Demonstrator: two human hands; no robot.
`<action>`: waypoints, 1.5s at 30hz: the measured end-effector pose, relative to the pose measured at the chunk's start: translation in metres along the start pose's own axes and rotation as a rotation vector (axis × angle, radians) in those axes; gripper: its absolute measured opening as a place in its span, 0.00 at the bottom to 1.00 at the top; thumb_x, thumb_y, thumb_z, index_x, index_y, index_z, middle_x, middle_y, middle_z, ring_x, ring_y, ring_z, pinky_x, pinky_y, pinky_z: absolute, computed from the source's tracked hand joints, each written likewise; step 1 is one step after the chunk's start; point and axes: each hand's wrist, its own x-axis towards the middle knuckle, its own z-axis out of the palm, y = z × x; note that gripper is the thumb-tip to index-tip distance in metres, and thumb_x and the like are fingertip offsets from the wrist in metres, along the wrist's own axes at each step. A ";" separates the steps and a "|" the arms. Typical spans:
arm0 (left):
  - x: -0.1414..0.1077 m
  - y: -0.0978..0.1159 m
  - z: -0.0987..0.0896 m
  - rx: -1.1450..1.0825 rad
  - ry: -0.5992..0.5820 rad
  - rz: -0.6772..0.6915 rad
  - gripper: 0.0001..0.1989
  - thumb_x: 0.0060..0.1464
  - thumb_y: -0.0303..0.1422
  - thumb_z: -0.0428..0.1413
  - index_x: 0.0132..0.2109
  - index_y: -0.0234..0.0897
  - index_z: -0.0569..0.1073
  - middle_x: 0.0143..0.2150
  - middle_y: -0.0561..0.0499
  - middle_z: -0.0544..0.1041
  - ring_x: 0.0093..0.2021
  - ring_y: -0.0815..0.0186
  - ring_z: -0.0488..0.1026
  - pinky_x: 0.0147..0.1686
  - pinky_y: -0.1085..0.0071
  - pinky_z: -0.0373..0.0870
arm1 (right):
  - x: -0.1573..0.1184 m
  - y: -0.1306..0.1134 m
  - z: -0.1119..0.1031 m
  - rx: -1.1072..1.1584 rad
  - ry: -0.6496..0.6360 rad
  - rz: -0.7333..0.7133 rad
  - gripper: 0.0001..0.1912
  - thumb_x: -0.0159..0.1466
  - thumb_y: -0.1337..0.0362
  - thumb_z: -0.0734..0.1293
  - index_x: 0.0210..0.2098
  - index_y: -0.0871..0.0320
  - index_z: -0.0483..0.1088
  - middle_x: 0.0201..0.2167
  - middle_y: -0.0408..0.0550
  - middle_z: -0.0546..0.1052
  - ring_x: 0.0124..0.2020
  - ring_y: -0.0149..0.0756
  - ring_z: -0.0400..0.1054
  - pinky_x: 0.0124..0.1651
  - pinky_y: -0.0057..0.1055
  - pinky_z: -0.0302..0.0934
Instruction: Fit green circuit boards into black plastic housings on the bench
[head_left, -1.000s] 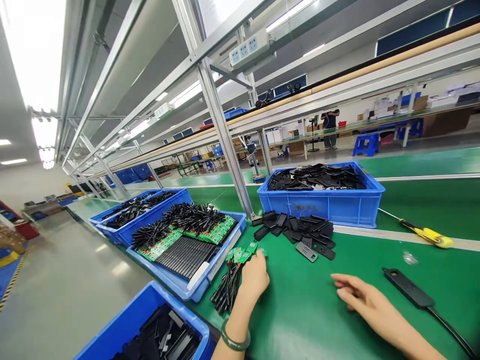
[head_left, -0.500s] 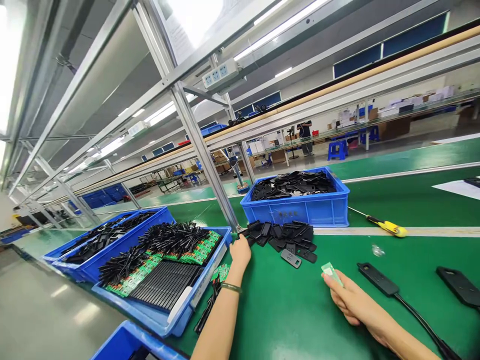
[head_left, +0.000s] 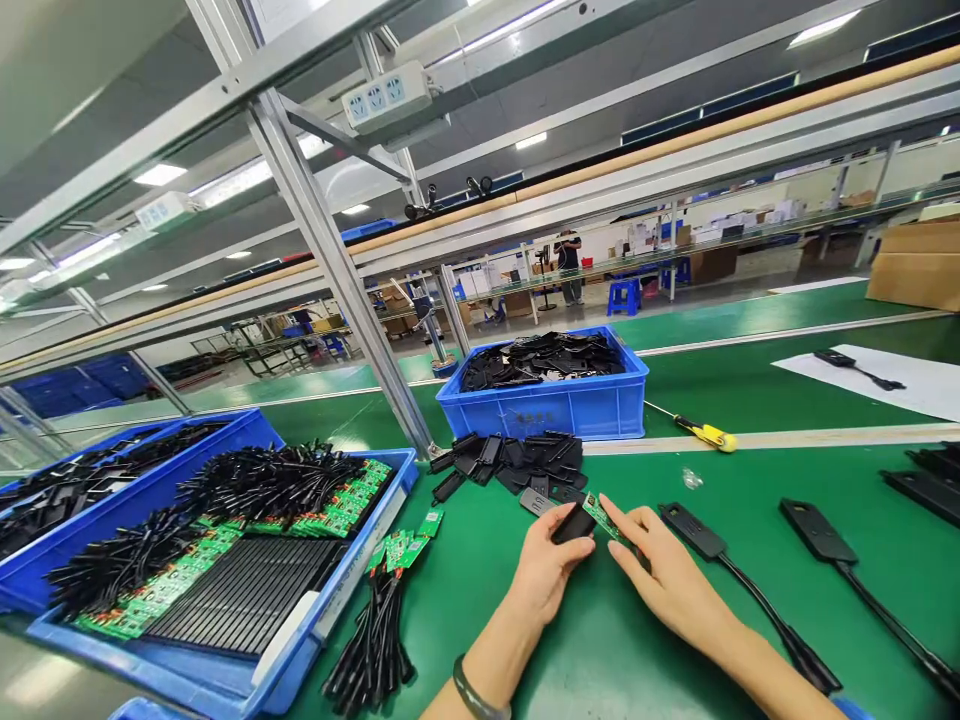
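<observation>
No text could be read. A dark marking (head_left: pixel 534 418), seemingly a row of characters, stood on the front wall of the blue bin (head_left: pixel 611 408) at the tabletop's (head_left: pixel 480 590) far edge, too blurred to decipher; print on the handheld circuit board (head_left: pixel 601 514) was too small.

a black casing (head_left: pixel 574 524) and a green circuit board (head_left: pixel 600 515) show against a green worktop (head_left: pixel 480 565); the bin (head_left: pixel 540 412) is blue, the screwdriver (head_left: pixel 701 432) yellow and black, the bangle (head_left: pixel 469 692) dark green; black strips (head_left: pixel 240 590) form stripes
</observation>
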 end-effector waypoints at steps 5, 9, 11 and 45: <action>-0.004 -0.002 -0.009 -0.383 -0.023 -0.175 0.13 0.50 0.36 0.59 0.41 0.32 0.74 0.41 0.43 0.75 0.42 0.57 0.73 0.43 0.58 0.72 | -0.002 0.009 0.006 -0.135 0.012 -0.039 0.23 0.67 0.61 0.51 0.61 0.50 0.56 0.37 0.49 0.64 0.36 0.35 0.67 0.44 0.36 0.65; -0.004 -0.004 -0.013 -0.395 -0.023 -0.160 0.11 0.49 0.27 0.60 0.42 0.32 0.74 0.41 0.46 0.76 0.38 0.64 0.73 0.43 0.62 0.71 | -0.002 0.016 0.007 -0.224 0.073 -0.044 0.21 0.66 0.61 0.54 0.58 0.49 0.60 0.37 0.49 0.65 0.35 0.37 0.67 0.42 0.38 0.66; -0.005 -0.005 -0.011 -0.353 -0.112 -0.144 0.13 0.48 0.28 0.61 0.43 0.30 0.75 0.41 0.44 0.76 0.37 0.67 0.73 0.43 0.69 0.70 | -0.002 0.015 0.006 -0.213 0.076 -0.046 0.21 0.65 0.61 0.56 0.57 0.49 0.62 0.37 0.49 0.66 0.35 0.37 0.68 0.41 0.37 0.66; -0.011 -0.013 -0.004 -0.156 -0.117 -0.001 0.21 0.45 0.34 0.63 0.46 0.35 0.67 0.44 0.44 0.74 0.44 0.61 0.72 0.42 0.65 0.70 | -0.007 -0.002 0.006 -0.076 -0.046 -0.127 0.18 0.67 0.59 0.55 0.52 0.52 0.68 0.34 0.50 0.68 0.34 0.34 0.65 0.38 0.31 0.63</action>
